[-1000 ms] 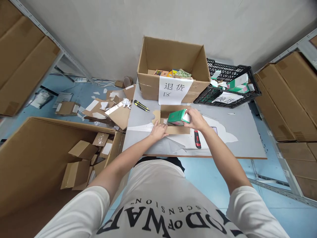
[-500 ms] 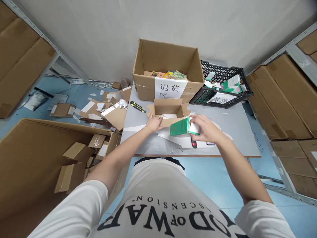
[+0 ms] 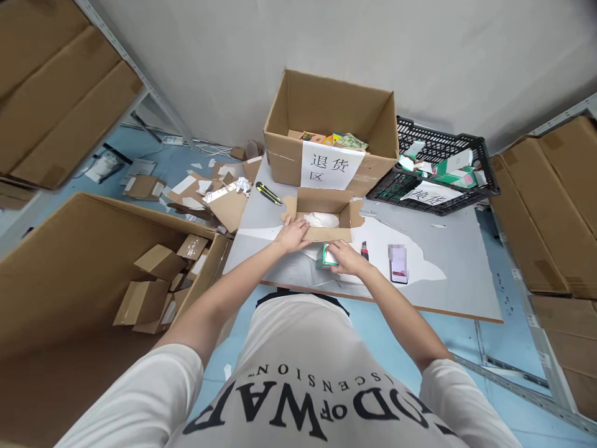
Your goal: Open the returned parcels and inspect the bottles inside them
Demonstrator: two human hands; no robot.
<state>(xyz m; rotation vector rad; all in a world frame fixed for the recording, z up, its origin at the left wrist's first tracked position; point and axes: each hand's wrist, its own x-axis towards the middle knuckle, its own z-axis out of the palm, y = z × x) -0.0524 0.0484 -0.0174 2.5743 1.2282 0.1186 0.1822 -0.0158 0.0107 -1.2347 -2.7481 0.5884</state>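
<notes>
On the grey table (image 3: 448, 286), two hands: right hand (image 3: 346, 258) grasping one green carton (image 3: 323, 256), left hand (image 3: 291, 235) flat on one small box (image 3: 323, 218).

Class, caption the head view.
Right hand sets green carton on table; left hand steadies open box.

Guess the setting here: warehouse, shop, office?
Likely a warehouse returns-sorting bench: shelving stacked with cartons, a big labelled carton of mixed goods, and a floor bin of emptied boxes.

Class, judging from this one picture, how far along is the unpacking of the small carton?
Done: the small carton stands open. In hand: the right hand holds the green box on the table; the left hand steadies the carton. Left: white wrapping remains inside.
</notes>
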